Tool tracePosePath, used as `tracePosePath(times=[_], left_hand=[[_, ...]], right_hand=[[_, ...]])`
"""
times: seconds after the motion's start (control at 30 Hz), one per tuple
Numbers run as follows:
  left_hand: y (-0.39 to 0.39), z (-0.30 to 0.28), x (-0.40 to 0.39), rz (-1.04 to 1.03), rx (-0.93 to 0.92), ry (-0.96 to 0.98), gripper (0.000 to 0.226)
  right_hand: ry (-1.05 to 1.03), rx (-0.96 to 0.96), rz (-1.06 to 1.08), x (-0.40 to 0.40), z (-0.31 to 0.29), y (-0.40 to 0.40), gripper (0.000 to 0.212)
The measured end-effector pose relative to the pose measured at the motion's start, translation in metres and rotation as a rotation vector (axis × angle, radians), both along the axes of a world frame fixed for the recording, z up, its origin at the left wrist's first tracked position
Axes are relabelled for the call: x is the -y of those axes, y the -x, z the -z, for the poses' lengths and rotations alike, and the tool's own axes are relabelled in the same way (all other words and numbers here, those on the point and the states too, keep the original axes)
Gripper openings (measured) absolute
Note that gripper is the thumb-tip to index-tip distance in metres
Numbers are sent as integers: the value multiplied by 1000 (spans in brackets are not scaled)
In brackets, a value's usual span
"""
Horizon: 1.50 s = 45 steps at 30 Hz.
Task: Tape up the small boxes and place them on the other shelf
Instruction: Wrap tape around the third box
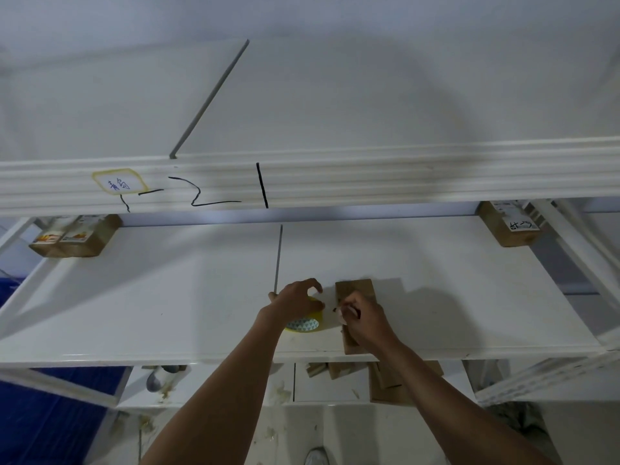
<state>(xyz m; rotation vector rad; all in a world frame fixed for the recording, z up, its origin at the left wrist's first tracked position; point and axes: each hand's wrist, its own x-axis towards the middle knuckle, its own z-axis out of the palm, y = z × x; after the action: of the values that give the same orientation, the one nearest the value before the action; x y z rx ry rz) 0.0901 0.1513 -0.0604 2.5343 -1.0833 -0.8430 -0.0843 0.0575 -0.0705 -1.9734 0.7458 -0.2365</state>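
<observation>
Gripping the tape roll (pixel 304 318), the left hand (pixel 295 298) sits beside the small box (pixel 356 292) under the pinching right hand (pixel 364 322).

Middle shelf (pixel 167 297): broad bare surface left of the centre seam and across the back. Obstructions: tape roll (pixel 303 322) and small box (pixel 355 315) near the front edge, just right of centre, with both hands over them. Rear corners occupied: labelled boxes (pixel 75 238) at back left, one labelled box (pixel 510 228) at back right. Upper shelf beam (pixel 335 182) overhangs the rear, limiting headroom there. Diagonal frame struts (pixel 577 250) close off the right side.
</observation>
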Motion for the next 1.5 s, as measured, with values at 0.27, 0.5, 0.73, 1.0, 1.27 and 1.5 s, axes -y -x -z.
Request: tracePosePath(times=[0.27, 0.5, 0.73, 1.0, 1.27, 1.5], left_hand=[[9, -10, 7, 121, 53, -82, 25], [11, 3, -1, -15, -10, 66, 23], [15, 5, -4, -63, -14, 96, 16], [20, 6, -2, -60, 51, 101, 24], [19, 9, -5, -95, 47, 119, 23], [18, 14, -8, -111, 32, 156, 24]], right_hand=[[-224, 71, 276, 4, 6, -3, 14], [-271, 114, 318, -4, 3, -4, 15], [-164, 125, 378, 0, 8, -4, 12], [-282, 331, 628, -2, 4, -30, 15], [-112, 315, 586, -26, 26, -42, 8], [5, 276, 515, -25, 24, -41, 12]])
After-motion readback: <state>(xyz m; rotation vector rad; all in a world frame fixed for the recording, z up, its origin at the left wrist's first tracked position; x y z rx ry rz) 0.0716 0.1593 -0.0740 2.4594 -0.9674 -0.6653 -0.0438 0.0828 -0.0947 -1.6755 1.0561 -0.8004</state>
